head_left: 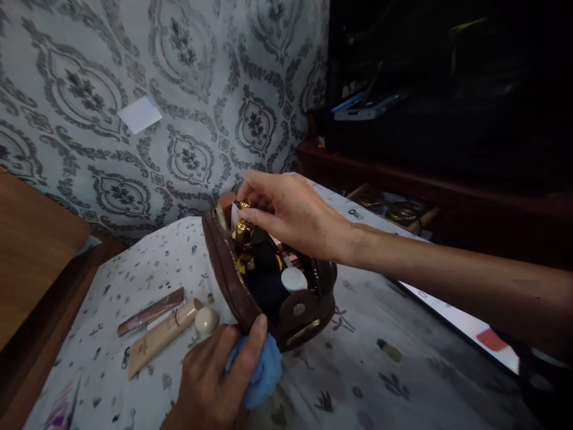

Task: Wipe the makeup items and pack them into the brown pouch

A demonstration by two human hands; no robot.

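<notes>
A brown zippered cosmetic bag (224,263) stands open on the patterned cloth, filled with small items. Over its far end, my right hand (282,206) has thumb and fingers closed at the top of a shiny gold bottle (243,232), which is partly hidden by the fingers. My left hand (215,376) grips a bunched blue cloth (264,370), its thumb against the bag's near rim. Inside the bag, a round white lid (294,279) shows beside dark items. Left of the bag lie a beige tube (163,334), a pinkish tube (150,312) and a small cream-coloured round-topped item (206,321).
The white cloth with printed plants (170,257) covers the surface up to the patterned wall (192,119). On the right, a tablet-like screen (465,322) lies under my forearm. Behind it are a dark red shelf (385,173) and an open drawer (394,212).
</notes>
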